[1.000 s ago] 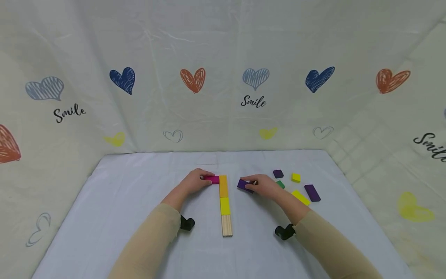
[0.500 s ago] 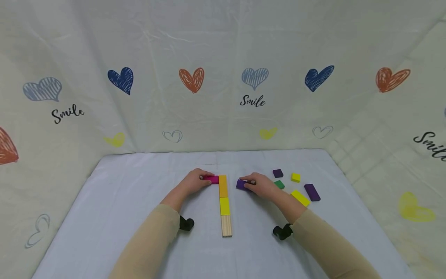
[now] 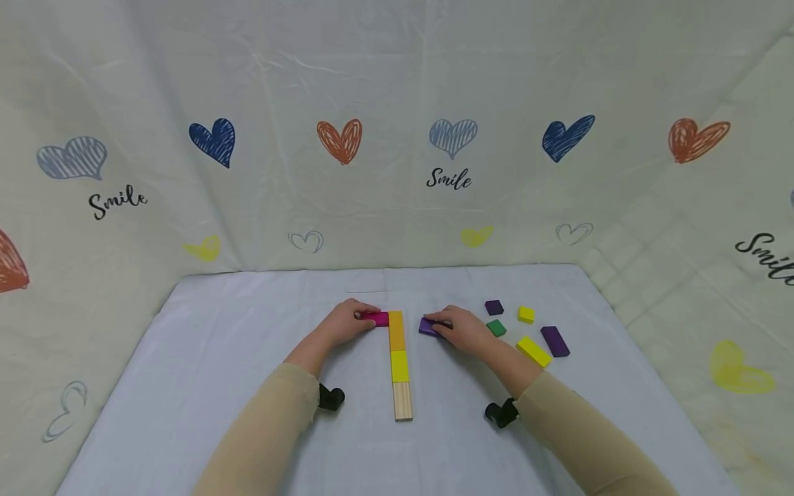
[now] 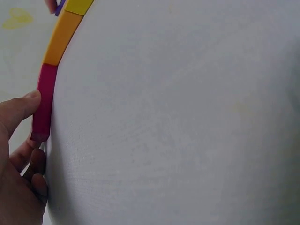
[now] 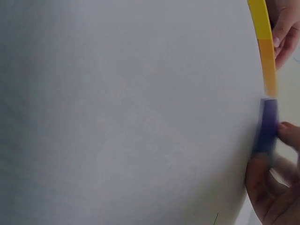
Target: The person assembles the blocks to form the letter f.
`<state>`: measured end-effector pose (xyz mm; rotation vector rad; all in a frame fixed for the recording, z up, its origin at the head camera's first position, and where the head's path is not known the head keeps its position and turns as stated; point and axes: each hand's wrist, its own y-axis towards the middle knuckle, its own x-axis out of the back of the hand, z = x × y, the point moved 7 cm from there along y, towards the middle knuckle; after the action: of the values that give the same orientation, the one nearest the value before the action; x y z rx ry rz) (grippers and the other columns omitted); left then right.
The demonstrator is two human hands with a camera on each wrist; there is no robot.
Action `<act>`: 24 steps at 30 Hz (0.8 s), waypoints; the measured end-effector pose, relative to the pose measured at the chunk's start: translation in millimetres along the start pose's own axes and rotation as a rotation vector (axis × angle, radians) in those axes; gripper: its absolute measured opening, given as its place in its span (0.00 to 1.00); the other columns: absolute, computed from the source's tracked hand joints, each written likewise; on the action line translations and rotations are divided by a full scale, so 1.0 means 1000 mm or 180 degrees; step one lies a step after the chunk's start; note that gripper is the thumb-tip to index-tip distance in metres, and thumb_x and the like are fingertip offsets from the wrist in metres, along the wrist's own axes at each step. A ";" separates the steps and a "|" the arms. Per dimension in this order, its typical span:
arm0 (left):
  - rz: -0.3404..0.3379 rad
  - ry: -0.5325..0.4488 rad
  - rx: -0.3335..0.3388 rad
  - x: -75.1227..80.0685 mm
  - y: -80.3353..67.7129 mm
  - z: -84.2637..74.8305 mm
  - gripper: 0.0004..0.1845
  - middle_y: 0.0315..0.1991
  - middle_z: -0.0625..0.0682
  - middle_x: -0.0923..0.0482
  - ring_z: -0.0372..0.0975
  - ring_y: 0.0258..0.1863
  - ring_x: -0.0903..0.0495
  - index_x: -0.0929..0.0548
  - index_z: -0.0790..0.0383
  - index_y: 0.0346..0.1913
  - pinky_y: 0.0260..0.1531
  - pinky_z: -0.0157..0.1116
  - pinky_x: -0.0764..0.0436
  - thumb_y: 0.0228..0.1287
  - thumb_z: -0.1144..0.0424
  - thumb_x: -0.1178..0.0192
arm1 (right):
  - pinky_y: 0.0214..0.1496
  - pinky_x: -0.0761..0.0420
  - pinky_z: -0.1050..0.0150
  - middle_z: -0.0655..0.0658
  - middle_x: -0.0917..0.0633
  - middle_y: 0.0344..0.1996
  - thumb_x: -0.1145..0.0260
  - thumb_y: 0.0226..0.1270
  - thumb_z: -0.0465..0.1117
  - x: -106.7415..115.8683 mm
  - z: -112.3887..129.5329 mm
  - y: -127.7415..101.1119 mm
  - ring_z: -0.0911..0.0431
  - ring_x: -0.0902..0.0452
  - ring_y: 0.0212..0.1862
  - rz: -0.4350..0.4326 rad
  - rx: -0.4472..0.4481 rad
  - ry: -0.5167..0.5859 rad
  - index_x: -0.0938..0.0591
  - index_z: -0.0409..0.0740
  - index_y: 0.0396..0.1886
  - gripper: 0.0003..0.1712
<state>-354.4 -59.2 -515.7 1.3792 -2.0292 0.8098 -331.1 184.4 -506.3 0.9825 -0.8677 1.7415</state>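
A line of flat blocks runs down the middle of the white table: an orange block, a yellow block and a plain wooden block. My left hand pinches a magenta block whose end touches the left side of the orange block's far end; the left wrist view shows the magenta block between thumb and fingers. My right hand pinches a purple block a short gap to the right of the orange block. The purple block looks blurred in the right wrist view.
Loose blocks lie right of my right hand: a small purple square, a small yellow square, a green block, a long yellow block and a long purple block. A heart-printed cloth walls in the table.
My right hand has slid the purple block a little to the left, closer to the orange block. My left hand and the magenta block have stayed in place.
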 end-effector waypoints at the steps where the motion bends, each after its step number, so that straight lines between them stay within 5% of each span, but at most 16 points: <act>1: 0.0001 -0.0002 0.0008 0.000 0.000 0.000 0.17 0.53 0.53 0.24 0.46 0.48 0.28 0.16 0.44 0.59 0.54 0.44 0.24 0.68 0.55 0.36 | 0.61 0.24 0.52 0.48 0.18 0.52 0.38 0.74 0.45 0.000 0.000 0.000 0.52 0.24 0.55 -0.0008 0.0010 -0.0015 0.19 0.58 0.63 0.20; 13: 0.0008 0.0004 -0.0021 -0.001 0.002 0.001 0.17 0.52 0.52 0.24 0.45 0.48 0.28 0.16 0.45 0.59 0.52 0.43 0.24 0.68 0.56 0.36 | 0.60 0.23 0.51 0.48 0.20 0.54 0.32 0.68 0.52 -0.003 -0.002 0.000 0.52 0.25 0.54 0.0129 -0.0276 0.0080 0.21 0.61 0.65 0.26; 24: 0.0012 0.0011 -0.0027 -0.003 0.006 0.005 0.17 0.52 0.52 0.24 0.45 0.47 0.28 0.16 0.45 0.59 0.52 0.43 0.24 0.68 0.55 0.36 | 0.60 0.23 0.51 0.47 0.21 0.54 0.30 0.65 0.50 -0.003 -0.003 0.001 0.52 0.25 0.52 0.0193 -0.0246 -0.0040 0.21 0.60 0.66 0.28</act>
<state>-359.3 -59.4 -522.3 1.3685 -2.0310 0.8038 -331.7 185.4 -509.8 0.9257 -0.9744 1.7410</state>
